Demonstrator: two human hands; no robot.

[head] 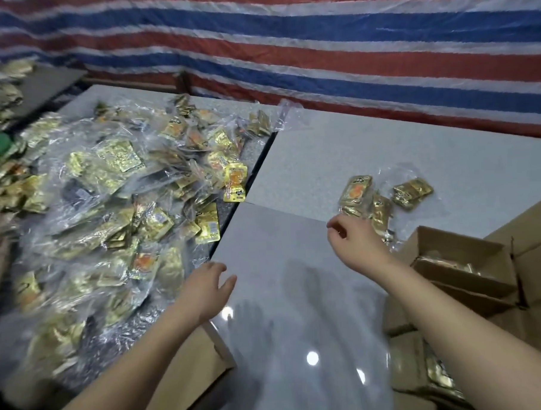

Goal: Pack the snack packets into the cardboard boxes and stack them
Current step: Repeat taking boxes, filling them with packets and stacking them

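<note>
picking step: right hand (346,237) reaches with loosely curled fingers, seemingly empty, for the small bag of snack packets (383,196) beside the open cardboard box (464,267); left hand (206,289) hovers spread. next: grip, drop in.

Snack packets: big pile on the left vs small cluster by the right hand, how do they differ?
The big pile holds many packets, heaped and overlapping across the dark surface; the small cluster holds only a few on the pale grey tabletop. The left hand hovers open at the pile's edge; the right hand reaches the cluster, fingers curled. Both are gold packets in clear plastic.
</note>
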